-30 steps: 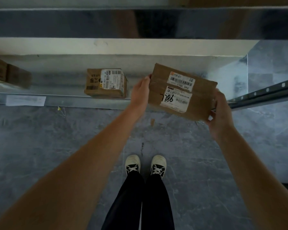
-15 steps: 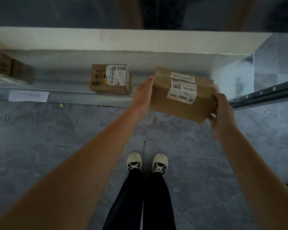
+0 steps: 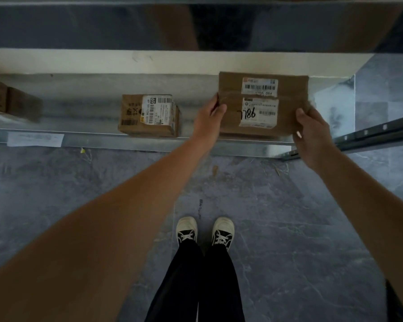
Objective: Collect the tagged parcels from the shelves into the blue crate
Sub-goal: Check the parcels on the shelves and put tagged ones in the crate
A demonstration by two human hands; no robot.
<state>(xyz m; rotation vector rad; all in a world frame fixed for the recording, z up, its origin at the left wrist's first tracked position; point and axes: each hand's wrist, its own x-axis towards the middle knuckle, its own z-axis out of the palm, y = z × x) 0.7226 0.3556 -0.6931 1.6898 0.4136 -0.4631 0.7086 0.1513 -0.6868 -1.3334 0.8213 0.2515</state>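
Note:
I hold a flat brown cardboard parcel (image 3: 230,117) with two white barcode labels and a handwritten number, level over the right end of the low metal shelf (image 3: 91,140). My left hand (image 3: 208,119) grips its left edge and my right hand (image 3: 312,133) grips its lower right corner. A smaller brown parcel (image 3: 147,116) with a white label lies on the shelf just left of my left hand. The blue crate is not in view.
More brown boxes (image 3: 12,102) sit at the shelf's far left, and a paper tag (image 3: 35,139) is stuck on its front lip. A dark slotted upright (image 3: 377,133) runs off at the right. My feet (image 3: 205,231) stand on grey marbled floor.
The parcel was tilted and held in front of the shelf edge; it has turned level with its labels facing up and moved back over the shelf's right end. Both hands keep their grip.

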